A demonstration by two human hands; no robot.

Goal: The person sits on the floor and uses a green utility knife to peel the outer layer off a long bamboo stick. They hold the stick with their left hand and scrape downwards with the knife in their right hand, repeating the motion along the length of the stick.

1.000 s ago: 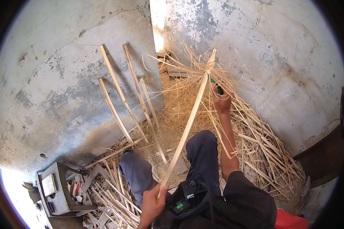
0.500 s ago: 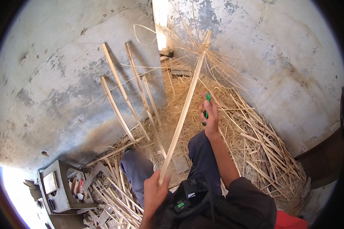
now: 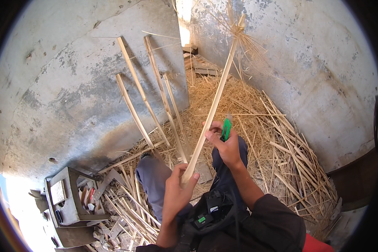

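Observation:
A long pale bamboo strip (image 3: 218, 92) slants from my lap up to the far right, with a tuft of thin curled shavings (image 3: 239, 31) around its far end. My left hand (image 3: 179, 187) grips the near end, thumb along one side. In my right hand (image 3: 227, 148) is a green utility knife (image 3: 226, 129), its blade pointing away from me. The fingertips of that hand also touch the strip about midway along. The knife's blade stands apart from the strip, on its right.
Several split bamboo lengths (image 3: 140, 90) lean against the left wall. Straw-like shavings (image 3: 210, 94) cover the corner floor, and a heap of sticks (image 3: 298, 161) lies along the right wall. A worn open box (image 3: 73, 197) with odds and ends stands at lower left, beside more strips (image 3: 128, 210).
My right hand has come down and left with the knife, its fingertips now at the strip. The strip's far end has shifted up and slightly right in view. My left hand keeps its hold.

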